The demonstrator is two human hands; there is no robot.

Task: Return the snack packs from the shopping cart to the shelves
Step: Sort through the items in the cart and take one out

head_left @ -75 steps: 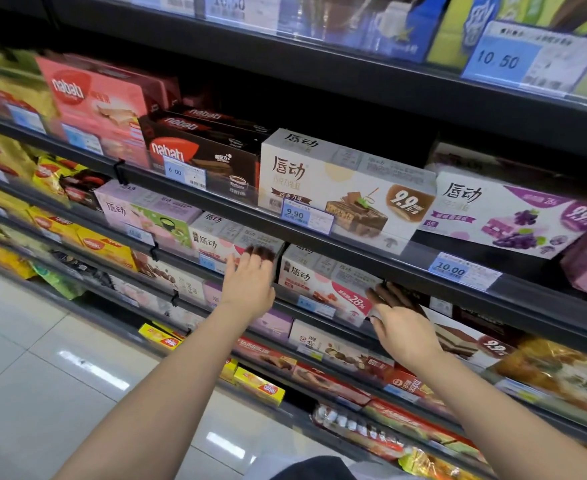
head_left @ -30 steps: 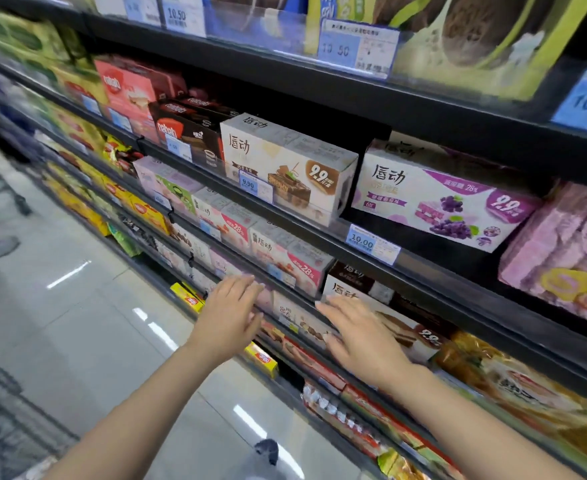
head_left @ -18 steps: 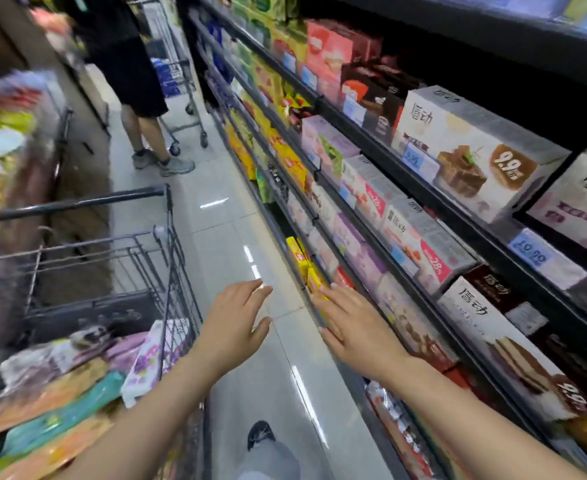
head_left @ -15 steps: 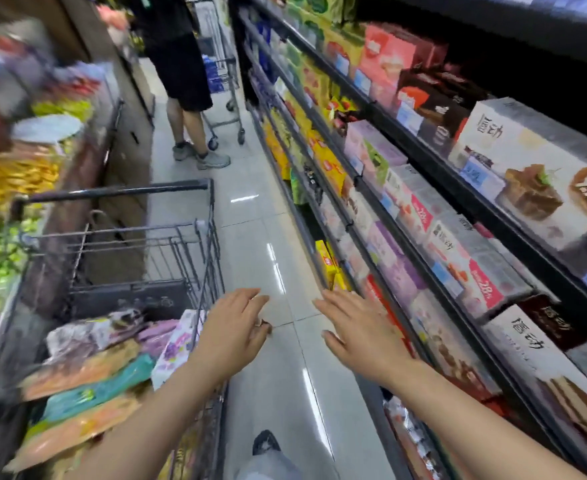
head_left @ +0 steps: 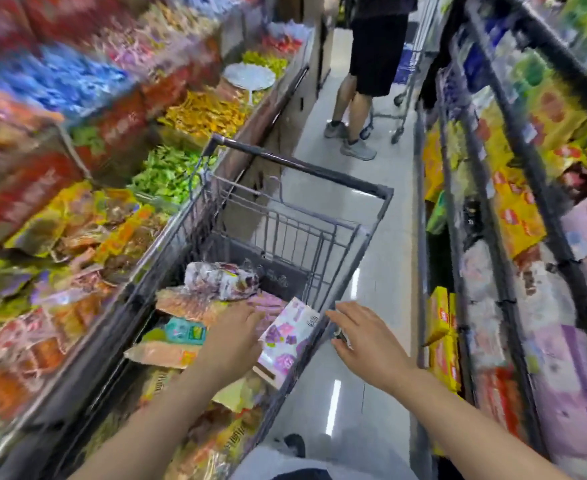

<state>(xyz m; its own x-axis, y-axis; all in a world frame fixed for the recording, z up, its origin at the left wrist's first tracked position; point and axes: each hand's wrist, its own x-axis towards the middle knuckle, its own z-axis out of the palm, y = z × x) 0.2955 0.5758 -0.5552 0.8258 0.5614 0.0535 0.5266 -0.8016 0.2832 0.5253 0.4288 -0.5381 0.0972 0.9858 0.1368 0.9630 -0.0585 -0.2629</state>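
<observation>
Fingers relaxed, my left hand [head_left: 235, 336] reaches over the shopping cart [head_left: 340, 296] beside a white-and-purple snack box [head_left: 287, 337], my right hand [head_left: 365, 336] empty at three o'clock.

The person's view has swung away from the shelves [head_left: 514, 209], which now run along the 3 o'clock side, and onto the shopping cart [head_left: 306, 168] at 12 o'clock. The left hand [head_left: 231, 341] has left the shelf edge and now reaches into the cart, against the white-and-purple box [head_left: 287, 336]. The right hand [head_left: 365, 336] has pulled back from the boxes to hover just beside the cart's rim, its fingers [head_left: 337, 315] spread.
</observation>
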